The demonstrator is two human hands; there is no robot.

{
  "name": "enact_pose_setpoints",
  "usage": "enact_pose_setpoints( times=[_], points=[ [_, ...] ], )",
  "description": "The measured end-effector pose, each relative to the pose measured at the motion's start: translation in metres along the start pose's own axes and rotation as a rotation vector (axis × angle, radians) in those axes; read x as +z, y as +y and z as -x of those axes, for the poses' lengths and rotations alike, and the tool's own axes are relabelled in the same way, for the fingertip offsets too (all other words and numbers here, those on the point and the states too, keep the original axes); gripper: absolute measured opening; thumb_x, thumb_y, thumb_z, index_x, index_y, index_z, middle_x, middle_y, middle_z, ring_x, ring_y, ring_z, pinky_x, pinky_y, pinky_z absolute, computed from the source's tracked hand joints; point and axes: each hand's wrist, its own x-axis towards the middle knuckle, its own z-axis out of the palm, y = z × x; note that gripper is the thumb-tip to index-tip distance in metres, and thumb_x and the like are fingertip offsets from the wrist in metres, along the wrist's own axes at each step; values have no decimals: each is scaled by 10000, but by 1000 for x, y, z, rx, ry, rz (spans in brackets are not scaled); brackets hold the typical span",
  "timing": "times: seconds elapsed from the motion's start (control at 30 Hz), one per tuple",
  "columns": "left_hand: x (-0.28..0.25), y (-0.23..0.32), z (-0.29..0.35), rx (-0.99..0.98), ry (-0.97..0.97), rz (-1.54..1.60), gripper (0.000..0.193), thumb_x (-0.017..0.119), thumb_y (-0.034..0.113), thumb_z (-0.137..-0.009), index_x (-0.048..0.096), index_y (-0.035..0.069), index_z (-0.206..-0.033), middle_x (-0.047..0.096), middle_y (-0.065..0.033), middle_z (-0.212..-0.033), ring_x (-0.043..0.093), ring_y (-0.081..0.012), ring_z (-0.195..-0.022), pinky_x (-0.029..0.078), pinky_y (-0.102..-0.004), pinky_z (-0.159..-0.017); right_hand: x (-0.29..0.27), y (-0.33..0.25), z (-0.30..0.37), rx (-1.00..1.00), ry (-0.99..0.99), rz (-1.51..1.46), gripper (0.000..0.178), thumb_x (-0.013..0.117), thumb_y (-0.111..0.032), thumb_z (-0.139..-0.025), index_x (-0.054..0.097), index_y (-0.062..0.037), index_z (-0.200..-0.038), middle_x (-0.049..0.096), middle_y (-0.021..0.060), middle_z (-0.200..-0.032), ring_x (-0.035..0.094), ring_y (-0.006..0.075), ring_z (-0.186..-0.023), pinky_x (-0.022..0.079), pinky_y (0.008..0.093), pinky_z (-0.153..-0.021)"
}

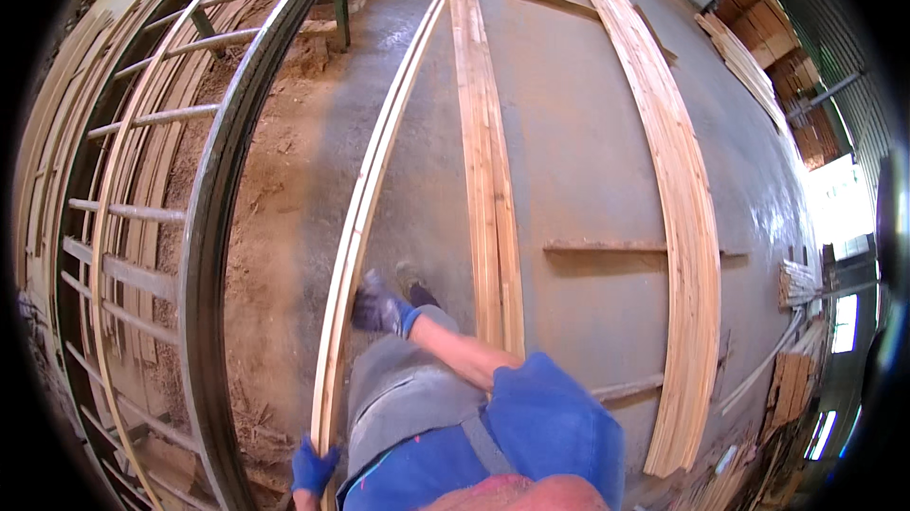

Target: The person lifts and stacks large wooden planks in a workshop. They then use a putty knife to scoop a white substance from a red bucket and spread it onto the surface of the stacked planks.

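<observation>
A pair of long, pale wooden strips (367,184) lies side by side, running from beside my body to the far end of the view, where they meet a stack of boards. Close to my body, my left hand (314,465), in a blue glove, is closed round their near part. Farther along, my right hand (382,307), in a grey and blue glove, is at the right edge of the strips. Its fingers are smeared and partly hidden, so their grip is unclear.
To my left runs a metal roller conveyor (210,227) with thin strips along it and sawdust on the floor (275,255) beside it. A narrow board stack (486,160) lies right of centre. Farther right, a wider board stack (687,227) rests on wooden bearers (607,246).
</observation>
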Motion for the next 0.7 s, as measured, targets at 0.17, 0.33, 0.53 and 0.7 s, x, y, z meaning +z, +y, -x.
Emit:
enact_pose_setpoints(
  times=[0.17, 0.33, 0.53, 0.7],
  points=[
    [11, 26, 21, -169, -30, -53, 633, 775, 346, -725, 536, -5, -1194, 662, -255, -1015, 657, -395, -955, 511, -503, -791, -4, -205, -54, -387, 72, -103, 879, 347, -789, -854, 545, -28, -1248, 655, 154, -1160, 646, 318, -1000, 520, 466, -899],
    [16, 52, 10, -233, -14, -36, 592, 759, 353, -737, 552, 8, -1171, 665, -246, -995, 659, -392, -934, 513, -498, -774, 11, -291, -85, -505, 27, -33, 924, 320, -806, -847, 564, 21, -1177, 664, 153, -935, 661, 288, -766, 565, 436, -706],
    [25, 62, -13, -256, 9, -6, 544, 739, 361, -751, 571, 24, -1143, 670, -236, -971, 661, -388, -909, 515, -491, -754, -3, -247, -72, -383, 162, -91, 813, 373, -832, -809, 602, -68, -967, 617, 110, -727, 614, 275, -565, 538, 401, -505],
    [34, 52, -27, -235, 32, 11, 506, 722, 369, -764, 586, 37, -1120, 674, -227, -951, 662, -384, -888, 516, -486, -737, -3, -214, -46, -303, 265, -12, 955, 347, -893, -757, 612, -5, -984, 572, 65, -682, 583, 227, -566, 501, 377, -538]
  ],
)
